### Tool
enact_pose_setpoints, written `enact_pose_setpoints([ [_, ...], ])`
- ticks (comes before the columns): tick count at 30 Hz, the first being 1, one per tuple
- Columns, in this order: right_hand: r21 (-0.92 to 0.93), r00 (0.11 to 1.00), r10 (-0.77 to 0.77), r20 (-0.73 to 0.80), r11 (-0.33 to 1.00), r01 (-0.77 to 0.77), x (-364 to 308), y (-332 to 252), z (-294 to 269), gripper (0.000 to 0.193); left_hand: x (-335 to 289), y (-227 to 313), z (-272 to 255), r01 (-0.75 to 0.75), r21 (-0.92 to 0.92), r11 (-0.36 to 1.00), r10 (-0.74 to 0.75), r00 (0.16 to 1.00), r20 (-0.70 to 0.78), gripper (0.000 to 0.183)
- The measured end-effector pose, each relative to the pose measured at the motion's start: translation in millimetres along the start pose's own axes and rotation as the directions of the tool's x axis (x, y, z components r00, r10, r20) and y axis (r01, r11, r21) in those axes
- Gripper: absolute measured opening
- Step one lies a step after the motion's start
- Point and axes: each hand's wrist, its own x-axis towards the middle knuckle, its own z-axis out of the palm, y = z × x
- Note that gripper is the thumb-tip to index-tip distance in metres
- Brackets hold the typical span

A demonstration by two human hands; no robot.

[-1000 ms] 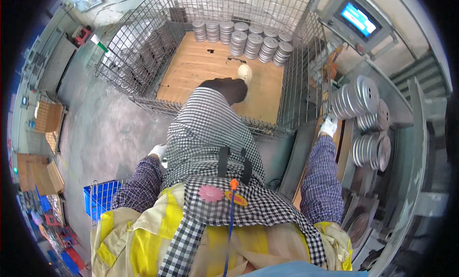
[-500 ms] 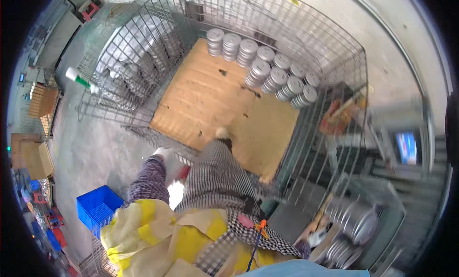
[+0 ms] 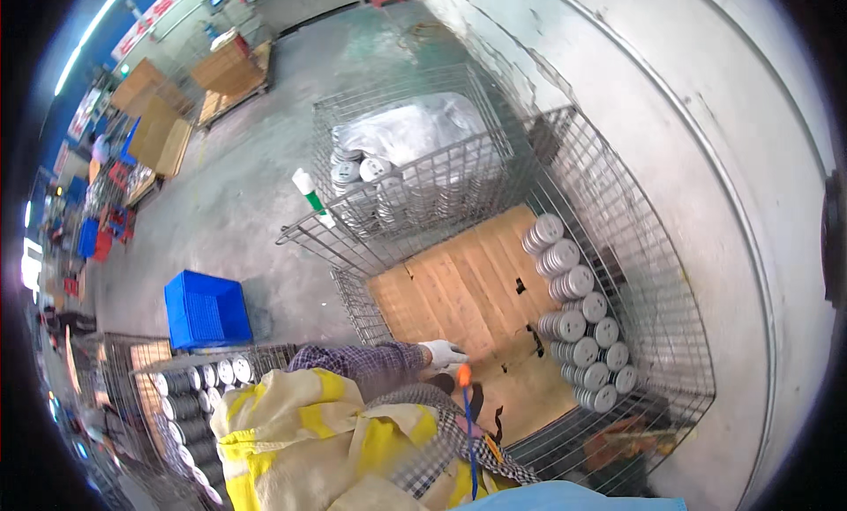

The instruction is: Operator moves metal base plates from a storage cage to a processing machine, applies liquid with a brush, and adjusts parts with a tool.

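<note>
My left hand (image 3: 444, 352) wears a white glove and reaches forward over the near part of a wire cage, fingers stretched out and nothing held in them. Below it lies the cage's brown cardboard floor sheet (image 3: 450, 286). Along the cage's right side stand stacks of round silver metal discs (image 3: 578, 282), several in two rows, apart from the hand. My right hand is out of view. An orange-tipped blue cord (image 3: 470, 423) hangs at my front, close to the left hand.
Beyond stands a second wire cage (image 3: 397, 171) with discs under clear plastic. A blue plastic crate (image 3: 207, 310) sits on the floor at left, beside a cage of dark and silver cylinders (image 3: 185, 410). A white wall (image 3: 670, 158) runs along the right.
The view has swung left. My left hand has moved from beside the cage to over its near part. The right hand, earlier by discs at the lower right, has left view.
</note>
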Motion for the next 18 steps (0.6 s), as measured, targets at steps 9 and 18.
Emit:
enact_pose_setpoints([
  [9, -0.088, 0.994, 0.109, 0.002, 0.99, -0.108, 22, -118, -23, 0.041, 36, 65, -89, -0.089, -0.372, 0.924, -0.002, 0.972, -0.237, 0.062],
  [18, 0.206, 0.971, 0.165, 0.17, 0.958, -0.199, 240, -221, 20, 0.037, 148, 153, -198, 0.104, -0.509, 0.854, -0.204, 0.968, -0.144, 0.057],
])
